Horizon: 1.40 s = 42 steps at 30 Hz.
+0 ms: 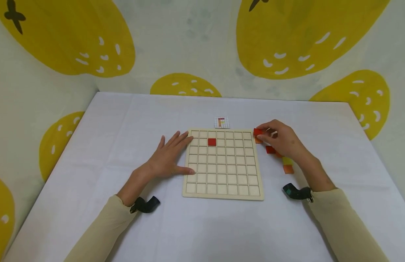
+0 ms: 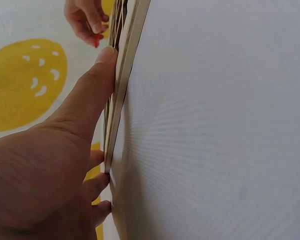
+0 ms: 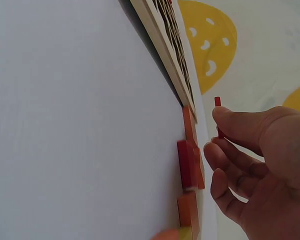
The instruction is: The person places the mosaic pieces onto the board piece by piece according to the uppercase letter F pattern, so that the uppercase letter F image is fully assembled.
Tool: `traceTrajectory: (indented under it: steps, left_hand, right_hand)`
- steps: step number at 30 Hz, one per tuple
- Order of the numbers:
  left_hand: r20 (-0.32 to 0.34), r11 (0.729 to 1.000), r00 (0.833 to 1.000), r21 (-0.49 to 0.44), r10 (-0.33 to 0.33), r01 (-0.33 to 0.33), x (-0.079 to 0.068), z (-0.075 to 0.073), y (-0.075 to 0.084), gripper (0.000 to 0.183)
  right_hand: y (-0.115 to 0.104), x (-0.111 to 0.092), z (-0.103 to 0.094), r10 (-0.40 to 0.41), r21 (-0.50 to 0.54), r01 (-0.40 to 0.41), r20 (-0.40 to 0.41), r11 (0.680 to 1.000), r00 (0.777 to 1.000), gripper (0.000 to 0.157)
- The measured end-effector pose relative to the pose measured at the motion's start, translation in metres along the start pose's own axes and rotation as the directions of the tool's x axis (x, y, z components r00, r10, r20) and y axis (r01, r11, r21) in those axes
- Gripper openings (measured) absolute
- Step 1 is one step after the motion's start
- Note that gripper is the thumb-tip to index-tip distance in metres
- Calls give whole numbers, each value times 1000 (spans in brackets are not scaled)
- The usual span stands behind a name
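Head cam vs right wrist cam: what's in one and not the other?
Head only: the small pattern card behind the board, the board's full grid, the left hand at its left edge, the sleeves and the dark wrist-worn devices.

Right wrist only: the pinched red tile seen edge-on, clear of the tabletop, and the side faces of the loose tiles.

Both: the right hand pinching that tile, the board, loose red, orange and yellow tiles, the tabletop and the patterned wall.
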<state>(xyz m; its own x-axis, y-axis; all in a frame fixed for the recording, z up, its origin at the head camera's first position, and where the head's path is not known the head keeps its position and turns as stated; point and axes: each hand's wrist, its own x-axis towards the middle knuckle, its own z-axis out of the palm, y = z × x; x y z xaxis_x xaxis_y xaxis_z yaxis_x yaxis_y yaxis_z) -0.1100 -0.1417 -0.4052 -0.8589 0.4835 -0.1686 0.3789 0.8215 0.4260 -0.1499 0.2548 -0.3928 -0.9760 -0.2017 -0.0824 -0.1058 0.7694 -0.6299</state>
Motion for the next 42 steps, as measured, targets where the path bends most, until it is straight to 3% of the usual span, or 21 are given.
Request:
traceTrajectory:
  steps: [19,30,37,42]
  left_hand:
    - [-5,1000,1000,9,6,-6,-1,-2,-1,115]
    - [-13,1000,1000,8,11,-11,-2,-1,-2,115]
    - [-14,1000,1000,-9,18,-18,-2,-1,-1,115]
    - [-8,1000,1000,-3,13,-13,-3,-1,0,115]
  right_hand:
    - [-24,13,22,-123,19,122,14,992,992,33]
    - [-41,16,33,-97,41,94,93,995,991,33]
    - [-49,17,36,-77,29,75,105,997,991,34]
    - [-55,18,38,-107,56,102,108,993,988,35]
